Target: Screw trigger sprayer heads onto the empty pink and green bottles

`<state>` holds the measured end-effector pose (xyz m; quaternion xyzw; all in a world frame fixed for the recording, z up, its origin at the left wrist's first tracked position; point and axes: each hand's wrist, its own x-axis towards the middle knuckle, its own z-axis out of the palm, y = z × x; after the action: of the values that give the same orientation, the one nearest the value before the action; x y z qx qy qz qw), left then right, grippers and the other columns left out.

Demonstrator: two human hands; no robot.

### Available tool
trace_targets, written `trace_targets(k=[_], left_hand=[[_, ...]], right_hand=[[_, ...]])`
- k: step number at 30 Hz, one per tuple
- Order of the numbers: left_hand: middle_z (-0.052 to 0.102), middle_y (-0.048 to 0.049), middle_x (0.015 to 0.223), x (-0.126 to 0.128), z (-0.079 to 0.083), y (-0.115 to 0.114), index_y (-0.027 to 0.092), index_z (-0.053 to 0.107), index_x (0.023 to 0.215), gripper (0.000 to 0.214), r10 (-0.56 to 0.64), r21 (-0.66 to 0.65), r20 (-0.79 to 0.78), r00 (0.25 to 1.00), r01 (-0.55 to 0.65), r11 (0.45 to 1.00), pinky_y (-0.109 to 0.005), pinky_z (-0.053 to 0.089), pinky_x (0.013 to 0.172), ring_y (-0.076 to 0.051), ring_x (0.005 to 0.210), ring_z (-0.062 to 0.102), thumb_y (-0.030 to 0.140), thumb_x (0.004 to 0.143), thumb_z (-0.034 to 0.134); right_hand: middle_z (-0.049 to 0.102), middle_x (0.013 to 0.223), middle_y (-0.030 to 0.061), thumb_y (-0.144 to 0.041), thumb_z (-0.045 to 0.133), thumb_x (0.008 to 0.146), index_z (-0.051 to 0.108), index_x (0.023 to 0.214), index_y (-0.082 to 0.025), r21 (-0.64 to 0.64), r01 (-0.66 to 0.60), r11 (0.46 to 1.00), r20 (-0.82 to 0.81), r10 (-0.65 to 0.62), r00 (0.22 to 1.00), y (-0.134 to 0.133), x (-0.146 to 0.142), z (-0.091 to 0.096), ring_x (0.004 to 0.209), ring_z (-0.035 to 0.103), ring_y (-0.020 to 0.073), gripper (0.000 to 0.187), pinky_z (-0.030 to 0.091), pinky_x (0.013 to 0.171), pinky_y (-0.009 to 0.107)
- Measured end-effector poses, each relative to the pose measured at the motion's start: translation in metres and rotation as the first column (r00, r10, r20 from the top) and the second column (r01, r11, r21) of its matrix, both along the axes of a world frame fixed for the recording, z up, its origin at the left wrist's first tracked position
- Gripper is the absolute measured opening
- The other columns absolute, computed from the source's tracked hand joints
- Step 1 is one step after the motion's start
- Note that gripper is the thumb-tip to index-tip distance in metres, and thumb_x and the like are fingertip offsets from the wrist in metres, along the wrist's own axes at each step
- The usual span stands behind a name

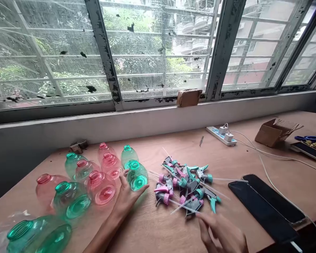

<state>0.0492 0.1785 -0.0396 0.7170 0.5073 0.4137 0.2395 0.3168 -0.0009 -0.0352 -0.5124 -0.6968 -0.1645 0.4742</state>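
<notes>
Small home workshop: window-side plywood bench (173, 232), loose spray-bottle parts (185, 188).

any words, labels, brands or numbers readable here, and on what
None can be read.
White power strip with plugged chargers: any marks too small to tell.
Two black phones: screens dark, no text.
Open brown cardboard box: no print visible.
Clear pink and green plastic bottles by the left hand: no labels.
Pile of pink and teal spray triggers by the right hand: no lettering visible.

Daylight enters through the window (158, 49), soft and even. Counter (226, 165) below it evenly lit, shadows faint. Glass streaked, view beyond hazy. Frame lines bow toward picture edges. Right hand (223, 233) slightly blurred.
</notes>
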Motion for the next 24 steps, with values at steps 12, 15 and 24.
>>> trace_targets(k=[12, 15, 24], left_hand=[[0.033, -0.0159, 0.156, 0.001, 0.007, -0.004, 0.027, 0.021, 0.148, 0.08, -0.058, 0.006, 0.038, 0.998, 0.058, 0.998, -0.057, 0.023, 0.122, -0.034, 0.15, 0.028, 0.047, 0.086, 0.067], [0.033, -0.0161, 0.157, 0.002, 0.007, -0.007, 0.028, 0.017, 0.151, 0.083, -0.08, -0.008, 0.043, 0.996, 0.08, 0.997, -0.056, 0.024, 0.122, -0.034, 0.151, 0.027, 0.047, 0.087, 0.067], [0.033, -0.0221, 0.158, 0.005, 0.007, -0.009, 0.021, 0.016, 0.149, 0.09, -0.025, -0.072, 0.051, 0.998, 0.029, 0.997, -0.055, 0.03, 0.12, -0.035, 0.149, 0.034, 0.051, 0.084, 0.069]], right_hand=[[0.073, 0.111, 0.0198, -0.035, 0.05, 0.103, 0.062, 0.12, -0.014, -0.548, 0.256, 0.796, 0.352, -0.058, 0.934, 0.14, -0.019, 0.032, 0.099, 0.071, 0.0347, 0.03, 0.055, 0.074, 0.038], [0.07, 0.119, 0.0185, -0.037, 0.045, 0.105, 0.056, 0.131, -0.016, -0.562, 0.171, 0.809, 0.263, -0.022, 0.965, 0.143, -0.01, 0.026, 0.107, 0.069, 0.0327, 0.035, 0.055, 0.08, 0.038], [0.065, 0.125, 0.0061, -0.044, 0.078, 0.083, 0.069, 0.105, -0.024, -0.623, -0.316, 0.715, -0.007, 0.398, 0.917, 0.129, 0.059, 0.04, 0.121, 0.06, 0.0258, 0.031, 0.051, 0.099, 0.034]])
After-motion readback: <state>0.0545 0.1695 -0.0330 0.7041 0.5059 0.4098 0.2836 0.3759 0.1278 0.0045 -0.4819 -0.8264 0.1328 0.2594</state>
